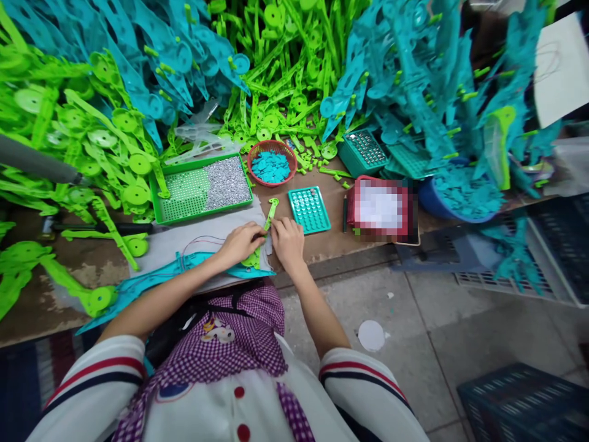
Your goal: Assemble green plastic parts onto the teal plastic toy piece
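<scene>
A slim bright-green plastic part (pixel 273 207) with a rounded end stands between my hands at the table's front edge. My left hand (pixel 243 244) pinches it from the left with bent fingers. From the other side my right hand (pixel 288 240) closes its fingertips on the same part; the exact grip is partly hidden. Below them lies a long turquoise plastic piece (pixel 156 274), partly under my left forearm, with a wider green section (pixel 251 258) at its right end. Thin dark-red wires (pixel 196 238) curl over the turquoise piece on a grey cloth (pixel 170 236).
A green tray (pixel 184 216) holds many small metal screws (pixel 227 183). Behind my hands are a red basket (pixel 249 164) of turquoise pieces and a turquoise compartment tray (pixel 327 226). A red container (pixel 352 212) and blue basin (pixel 437 205) stand right. Green and turquoise parts (pixel 294 55) pile behind.
</scene>
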Available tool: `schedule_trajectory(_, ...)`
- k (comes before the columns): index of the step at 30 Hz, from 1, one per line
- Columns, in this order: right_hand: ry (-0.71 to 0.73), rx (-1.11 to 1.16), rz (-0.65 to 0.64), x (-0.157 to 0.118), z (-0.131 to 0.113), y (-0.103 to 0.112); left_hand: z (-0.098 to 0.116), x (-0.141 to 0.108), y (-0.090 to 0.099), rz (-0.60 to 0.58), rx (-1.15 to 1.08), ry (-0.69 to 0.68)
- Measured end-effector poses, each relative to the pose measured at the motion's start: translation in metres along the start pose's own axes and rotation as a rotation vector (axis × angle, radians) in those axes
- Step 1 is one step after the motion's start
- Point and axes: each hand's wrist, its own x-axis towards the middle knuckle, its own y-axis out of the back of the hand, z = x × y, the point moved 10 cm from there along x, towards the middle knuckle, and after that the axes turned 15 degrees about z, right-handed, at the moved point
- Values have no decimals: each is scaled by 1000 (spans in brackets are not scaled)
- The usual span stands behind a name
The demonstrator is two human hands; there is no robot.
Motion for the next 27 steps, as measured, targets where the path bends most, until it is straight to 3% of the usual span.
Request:
schedule_trajectory(8, -79, 48, 30, 0, 8, -1, -4, -7, 8, 22, -67, 23)
schedule_trajectory(12, -77, 117, 15, -2, 9, -3, -10, -17, 15, 30, -15, 63)
schedule_trajectory(19, -110, 125, 2, -4, 11, -3, -3, -22, 9, 29, 143, 44)
schedule_trajectory(22, -103, 145, 21, -5, 10, -2, 8, -27, 2, -29, 324, -39)
schedule_trajectory(27, -112, 181, 36, -8, 12, -5, 35, -36, -11, -148, 600, -302)
